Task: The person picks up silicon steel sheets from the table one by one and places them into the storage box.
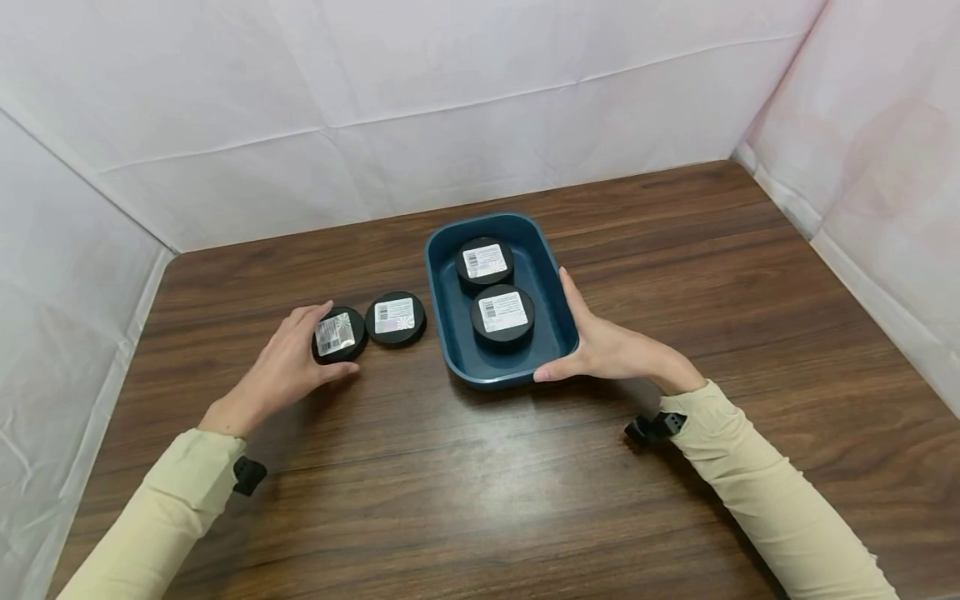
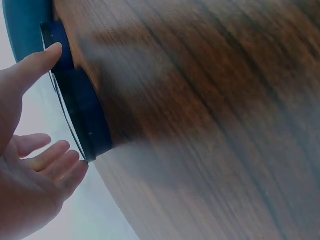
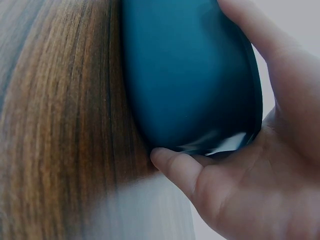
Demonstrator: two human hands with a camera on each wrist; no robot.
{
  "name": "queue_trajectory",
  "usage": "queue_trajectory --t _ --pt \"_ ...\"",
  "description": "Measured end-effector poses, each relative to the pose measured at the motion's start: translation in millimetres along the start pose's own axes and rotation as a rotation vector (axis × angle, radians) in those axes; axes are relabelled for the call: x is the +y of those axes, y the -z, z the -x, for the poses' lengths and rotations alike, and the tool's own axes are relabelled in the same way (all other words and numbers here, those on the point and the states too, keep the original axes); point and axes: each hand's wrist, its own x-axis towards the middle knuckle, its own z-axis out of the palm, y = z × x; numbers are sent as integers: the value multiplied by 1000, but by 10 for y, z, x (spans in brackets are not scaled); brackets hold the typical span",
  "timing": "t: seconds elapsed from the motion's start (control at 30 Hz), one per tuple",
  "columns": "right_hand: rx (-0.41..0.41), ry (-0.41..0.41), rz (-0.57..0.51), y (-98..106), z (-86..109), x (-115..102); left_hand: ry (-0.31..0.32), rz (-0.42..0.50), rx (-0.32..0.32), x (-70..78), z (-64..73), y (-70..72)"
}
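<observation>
My left hand (image 1: 288, 354) spans a flat black round container (image 1: 334, 333) with a label on top, fingers at its far left edge and thumb along its near edge. In the left wrist view, the container (image 2: 85, 115) sits low at the wooden tabletop. Right beside it lies a matching container (image 1: 395, 318). My right hand (image 1: 611, 346) grips the near right corner of a blue tray (image 1: 487, 379), thumb at the front rim and fingers along the right side. Inside stand two similar black containers, a far one (image 1: 485, 262) and a near one (image 1: 503, 317).
The wooden table (image 1: 465, 483) runs back to a white cloth wall (image 1: 420, 167). More white cloth stands at the left (image 1: 67, 275) and right (image 1: 892, 167) sides. A small black device is strapped at each wrist.
</observation>
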Motion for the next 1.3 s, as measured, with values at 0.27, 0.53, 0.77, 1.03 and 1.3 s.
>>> queue_trajectory --t 0.27,0.53,0.77,1.03,1.3 --pt "-5 -2 3 3 -1 8 7 -10 -3 -2 -24 7" --pt "1 3 -4 -8 -7 3 13 -21 -15 -29 -40 10" --pt "-17 -29 21 9 8 -10 17 -21 -38 -54 -54 16" --pt "-15 -40 28 6 8 -11 48 -23 -86 -62 -98 33" --pt "-18 -44 23 6 13 -6 55 -33 -109 -65 -138 26"
